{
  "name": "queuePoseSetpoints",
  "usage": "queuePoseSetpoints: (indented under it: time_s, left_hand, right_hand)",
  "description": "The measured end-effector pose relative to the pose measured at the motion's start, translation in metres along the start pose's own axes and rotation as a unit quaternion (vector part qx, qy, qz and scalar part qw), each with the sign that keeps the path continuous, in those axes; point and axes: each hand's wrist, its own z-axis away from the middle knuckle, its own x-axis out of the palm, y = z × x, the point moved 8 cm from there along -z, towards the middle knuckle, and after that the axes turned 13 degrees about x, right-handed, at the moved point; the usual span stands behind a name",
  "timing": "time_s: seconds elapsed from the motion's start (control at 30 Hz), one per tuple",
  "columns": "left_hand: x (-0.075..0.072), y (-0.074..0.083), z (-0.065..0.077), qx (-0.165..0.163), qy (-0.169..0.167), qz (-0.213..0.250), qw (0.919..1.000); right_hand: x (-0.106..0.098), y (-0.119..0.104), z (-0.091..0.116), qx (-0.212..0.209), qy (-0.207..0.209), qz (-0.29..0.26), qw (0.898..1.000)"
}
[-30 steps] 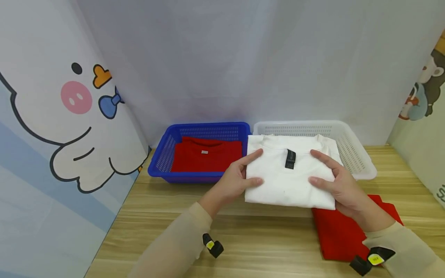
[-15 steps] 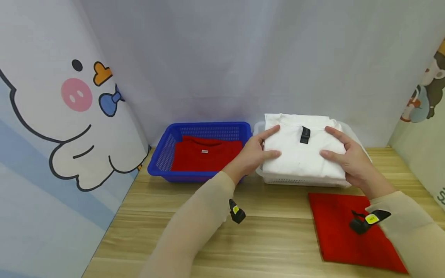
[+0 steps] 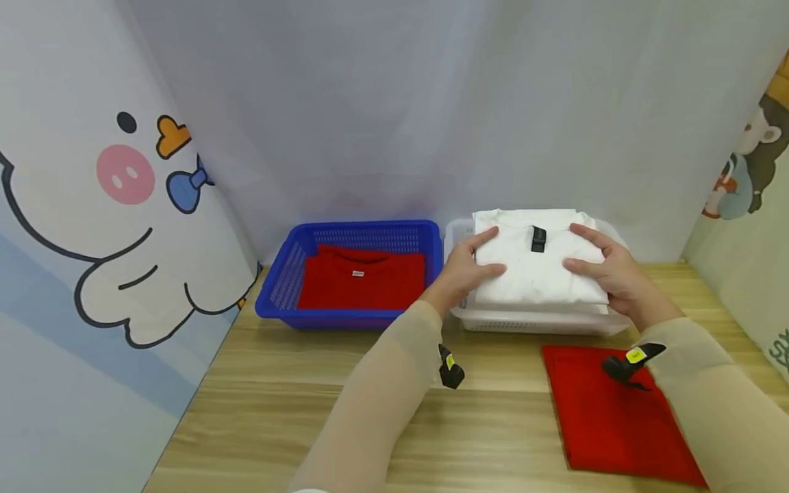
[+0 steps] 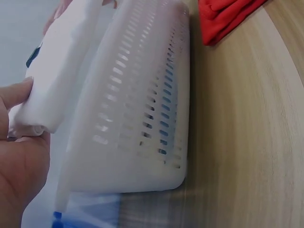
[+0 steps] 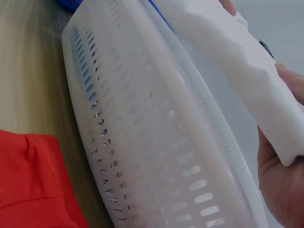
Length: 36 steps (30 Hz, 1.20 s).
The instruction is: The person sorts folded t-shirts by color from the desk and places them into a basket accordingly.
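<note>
A folded white T-shirt [image 3: 542,277] with a black neck label is held level over the white basket [image 3: 536,323]. My left hand [image 3: 461,270] grips its left edge, thumb on top and fingers beneath. At the opposite edge my right hand [image 3: 619,277] pinches it the same way. In the left wrist view the shirt's folded edge [image 4: 57,71] shows above the basket's rim. The right wrist view has the shirt [image 5: 237,61] beside the rim too, with a gap between them. Most of the basket's inside is hidden under the shirt.
Left of the white basket stands a blue basket [image 3: 345,319] with a folded red T-shirt [image 3: 364,282] inside. Another folded red garment [image 3: 610,424] lies on the wooden table [image 3: 493,438] at the front right, partly under my right forearm. A pale curtain [image 3: 394,109] hangs behind the baskets.
Both hands have carried the white T-shirt forward and slightly right, from in front of the white basket to over it, then lowered it a little. The folded red garment is now more exposed.
</note>
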Motion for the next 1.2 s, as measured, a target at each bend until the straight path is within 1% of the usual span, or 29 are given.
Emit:
queuePoseSetpoints:
  time_s: [0.07, 0.13, 0.23, 0.4, 0.53, 0.7, 0.83, 0.97, 1.13, 1.2]
  left_hand:
    - [0.001, -0.007, 0.001, -0.008, 0.004, -0.008, 0.9999]
    - [0.002, -0.014, 0.003, -0.020, 0.007, -0.008, 0.9998]
    - [0.002, -0.020, 0.007, -0.029, 0.008, -0.008, 0.9995]
    - [0.005, -0.019, 0.010, -0.023, 0.000, -0.012, 0.9997]
    - [0.006, -0.019, 0.009, -0.018, 0.002, -0.022, 0.9996]
    - [0.007, -0.020, 0.007, -0.023, 0.004, -0.024, 0.9994]
    - [0.006, -0.021, 0.006, -0.032, 0.005, -0.030, 0.9990]
    - [0.007, -0.022, 0.005, -0.034, 0.003, -0.029, 0.9990]
    - [0.007, -0.023, 0.004, -0.041, -0.005, -0.026, 0.9988]
    - [0.007, -0.024, 0.004, -0.042, -0.009, -0.023, 0.9988]
  right_hand:
    - [-0.001, 0.005, -0.003, 0.000, -0.010, -0.008, 1.000]
    - [-0.001, 0.010, -0.003, -0.004, -0.017, -0.005, 1.000]
    - [0.000, 0.015, -0.003, -0.009, -0.021, 0.002, 1.000]
    - [-0.002, 0.019, -0.001, -0.013, -0.001, 0.018, 1.000]
    - [-0.005, 0.019, -0.002, -0.015, 0.016, 0.041, 0.999]
    - [-0.007, 0.018, -0.004, -0.021, 0.032, 0.061, 0.997]
    - [-0.007, 0.018, -0.007, -0.021, 0.036, 0.073, 0.996]
    - [-0.006, 0.017, -0.010, -0.017, 0.032, 0.081, 0.996]
    - [-0.006, 0.017, -0.012, -0.020, 0.014, 0.063, 0.998]
    - [-0.005, 0.017, -0.012, -0.017, 0.017, 0.070, 0.997]
